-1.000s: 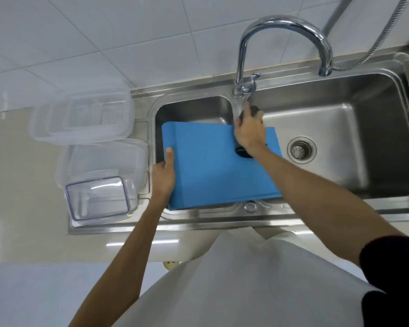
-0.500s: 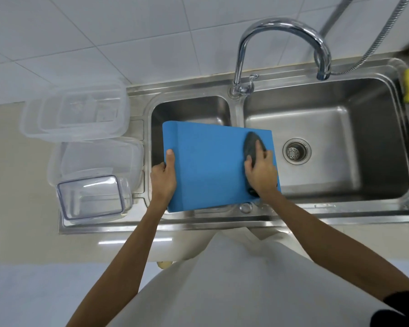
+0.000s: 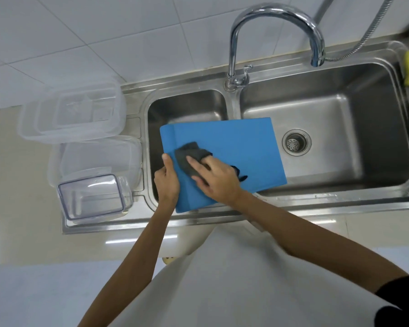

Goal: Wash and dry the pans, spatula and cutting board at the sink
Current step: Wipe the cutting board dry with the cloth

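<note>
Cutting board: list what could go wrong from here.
1. The left hand holds the cutting board by one edge; the right hand pressing the cloth could tip or slip it into the sink.
2. A sideways slip could knock the clear containers beside the basin.

Curled left grip (image 3: 167, 182), thumb raised; right grip (image 3: 219, 180) seemingly flat, fingers extended.

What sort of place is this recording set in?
Most likely a home kitchen: a stainless double-bowl sink with a gooseneck faucet, a white tiled wall, and clear plastic food containers beside the sink, where a blue cutting board lies.
</note>
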